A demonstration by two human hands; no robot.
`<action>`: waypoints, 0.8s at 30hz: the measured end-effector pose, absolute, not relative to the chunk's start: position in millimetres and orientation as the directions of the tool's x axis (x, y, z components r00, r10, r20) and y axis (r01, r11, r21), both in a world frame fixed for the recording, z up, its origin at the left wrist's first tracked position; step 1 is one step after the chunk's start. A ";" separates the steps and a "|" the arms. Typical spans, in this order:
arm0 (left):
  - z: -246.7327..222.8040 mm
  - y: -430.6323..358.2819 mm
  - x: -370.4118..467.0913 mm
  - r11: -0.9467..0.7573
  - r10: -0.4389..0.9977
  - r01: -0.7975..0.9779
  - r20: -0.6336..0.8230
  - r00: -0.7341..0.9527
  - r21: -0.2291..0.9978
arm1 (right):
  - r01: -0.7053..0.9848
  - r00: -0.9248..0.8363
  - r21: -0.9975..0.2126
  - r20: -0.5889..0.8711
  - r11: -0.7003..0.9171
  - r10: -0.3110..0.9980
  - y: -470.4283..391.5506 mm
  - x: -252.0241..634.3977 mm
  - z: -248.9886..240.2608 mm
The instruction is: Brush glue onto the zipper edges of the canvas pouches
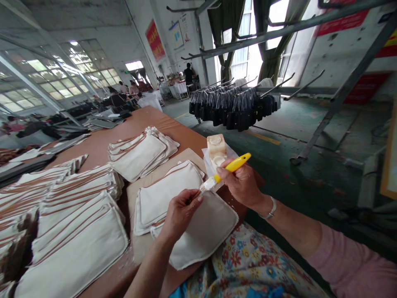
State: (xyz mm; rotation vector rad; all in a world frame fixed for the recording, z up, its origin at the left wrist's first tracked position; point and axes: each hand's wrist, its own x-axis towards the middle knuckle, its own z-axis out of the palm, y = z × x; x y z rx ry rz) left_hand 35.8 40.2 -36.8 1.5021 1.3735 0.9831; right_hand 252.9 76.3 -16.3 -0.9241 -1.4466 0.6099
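In my right hand (243,184) is a brush (233,166) with a yellow handle, its pale, white-coated bristles angled down to the left. The bristle end meets the upper edge of a white fabric panel (207,227) with rounded corners. My left hand (182,209) pinches that edge right beside the bristles; its fingertips partly hide the spot. The panel hangs over the table edge toward my lap. Under and behind it, a small pile of similar white panels (170,188) lies on a brown board (136,207). Just beyond my right hand stands a whitish, stained container (216,145).
Stacks of white panels with brown edging (77,240) cover the table's left side, with another stack (142,151) farther back. The brown table (151,118) runs away from me. A metal rack (328,116) with hanging black pieces (232,109) stands right. People work in the background.
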 end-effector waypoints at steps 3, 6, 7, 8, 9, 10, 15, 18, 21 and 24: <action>-36.5 34.2 39.3 -0.208 0.978 0.460 0.178 0.107 0.863 | 0.212 0.115 -0.814 0.571 0.541 0.813 78.8 259.7 -15.7; -36.1 24.9 40.8 -0.385 0.920 0.570 0.347 0.181 0.726 | 0.193 0.197 -0.836 0.546 0.514 0.814 84.9 269.6 -15.7; -35.8 22.0 41.1 -0.437 0.895 0.599 0.390 0.216 0.671 | 0.174 0.190 -0.843 0.535 0.508 0.823 86.2 271.9 -15.8; -35.1 19.5 41.4 -0.486 0.867 0.623 0.429 0.254 0.613 | 0.141 0.167 -0.855 0.517 0.499 0.839 87.0 273.2 -15.9; -34.2 17.4 41.7 -0.530 0.838 0.642 0.462 0.292 0.555 | 0.092 0.135 -0.872 0.490 0.481 0.861 87.1 273.7 -16.1; -33.0 15.9 42.2 -0.569 0.808 0.655 0.486 0.333 0.497 | 0.028 0.091 -0.891 0.453 0.453 0.887 86.7 273.7 -16.1; -27.1 12.2 44.9 -0.663 0.711 0.691 0.531 0.461 0.288 | -0.249 -0.156 -0.937 0.287 0.244 0.945 84.3 278.7 -8.7; -26.6 9.3 45.1 -0.670 0.682 0.720 0.533 0.500 0.181 | -0.281 -0.150 -0.931 0.281 0.231 0.948 85.8 284.4 -1.0; -27.2 7.3 43.6 -0.666 0.663 0.740 0.529 0.530 0.095 | -0.277 -0.100 -0.928 0.284 0.248 0.954 85.5 283.0 2.0; -27.4 7.4 42.7 -0.676 0.632 0.736 0.536 0.560 0.029 | -0.225 -0.200 -0.950 0.264 0.218 0.944 82.0 277.8 3.5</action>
